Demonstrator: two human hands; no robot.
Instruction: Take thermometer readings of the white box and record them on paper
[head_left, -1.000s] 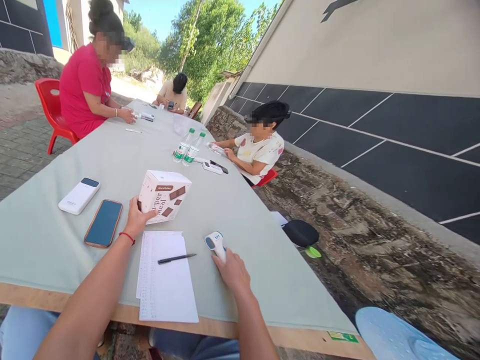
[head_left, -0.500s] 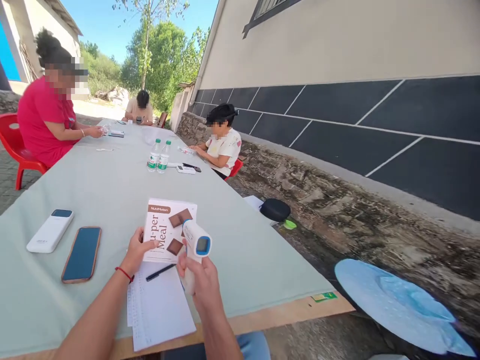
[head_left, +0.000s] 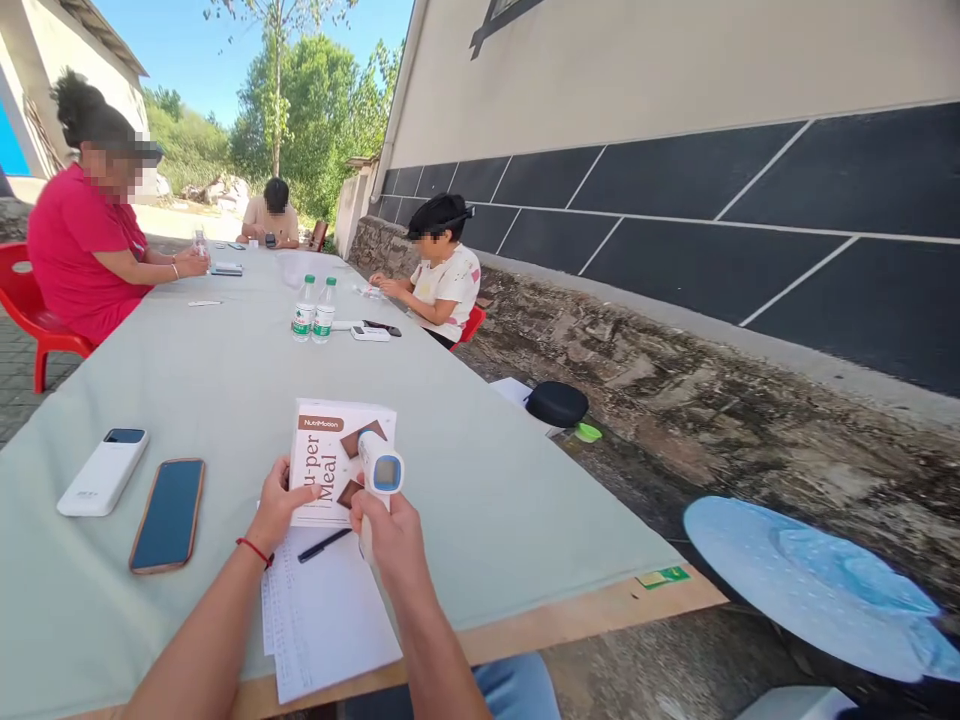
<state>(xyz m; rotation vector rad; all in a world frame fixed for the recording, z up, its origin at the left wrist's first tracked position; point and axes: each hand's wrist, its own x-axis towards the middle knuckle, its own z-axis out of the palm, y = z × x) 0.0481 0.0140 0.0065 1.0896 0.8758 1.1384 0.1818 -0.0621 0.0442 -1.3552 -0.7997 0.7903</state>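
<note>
My left hand (head_left: 280, 508) grips the lower left side of a white and brown NutriMotion box (head_left: 315, 455), thumb across its front. The box is tilted up, its printed face toward me. In my right hand (head_left: 390, 530) is a white infrared thermometer (head_left: 381, 462) with a blue-framed screen, held by its handle. Its head overlaps the right part of the box; whether they touch I cannot tell. Beneath my hands lie sheets of paper (head_left: 330, 620) with handwriting, and a black pen (head_left: 324, 545) rests on them.
Left of my hands are a phone (head_left: 166, 515) and a white power bank (head_left: 103, 472). Two water bottles (head_left: 313, 312) stand farther up the table (head_left: 510, 520). Several people sit around it. A blue hat (head_left: 810, 590) is off the right edge, a black case (head_left: 556, 404) beyond.
The thermometer has shifted slightly left and its head has come down a little in front of the box. My left hand keeps its hold. The whole view has turned slightly.
</note>
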